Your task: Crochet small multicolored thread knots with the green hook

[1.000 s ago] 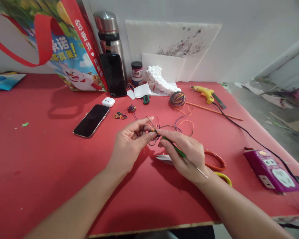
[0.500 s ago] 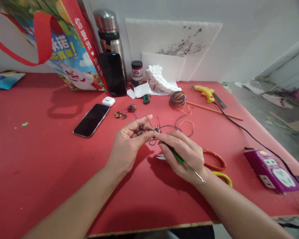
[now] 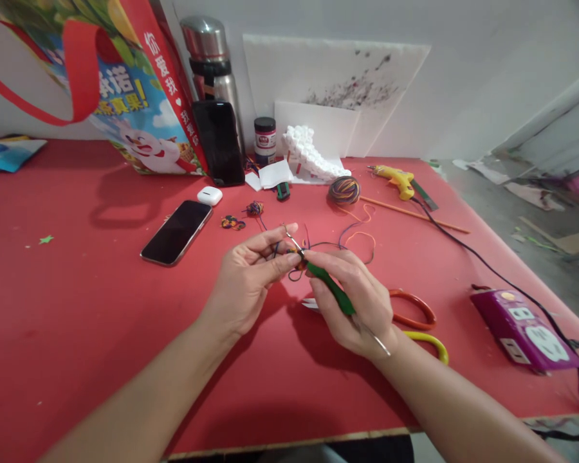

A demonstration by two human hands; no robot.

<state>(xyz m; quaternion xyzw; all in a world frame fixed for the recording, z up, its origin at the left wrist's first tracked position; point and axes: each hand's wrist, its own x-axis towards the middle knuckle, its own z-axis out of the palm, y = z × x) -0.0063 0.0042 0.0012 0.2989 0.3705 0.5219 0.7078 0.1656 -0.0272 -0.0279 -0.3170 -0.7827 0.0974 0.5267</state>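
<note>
Between its thumb and fingers, my left hand (image 3: 251,276) pinches a small multicoloured crochet piece (image 3: 296,258), mostly hidden by the fingertips. My right hand (image 3: 354,292) is closed around the green handle of a crochet hook (image 3: 335,288). The hook's metal shaft runs past the piece toward my left index finger, where a strand of yarn passes. Its other metal end sticks out near my right wrist. Loose yarn trails from the piece toward a ball of yarn (image 3: 344,191). Scissors (image 3: 417,310) with orange and yellow handles lie partly under my right hand.
On the red table (image 3: 101,334) lie a phone (image 3: 177,232), a white earbud case (image 3: 209,195), a small yarn bundle (image 3: 255,208) and a crocheted scrap (image 3: 232,222). A yellow glue gun (image 3: 394,180) and purple power box (image 3: 525,328) sit right. Behind stand a bag (image 3: 149,128) and steel flask (image 3: 212,58).
The crochet hook has slid forward and up, so more of its metal shaft shows beyond the piece, near my left index fingertip. My right hand has shifted slightly with it.
</note>
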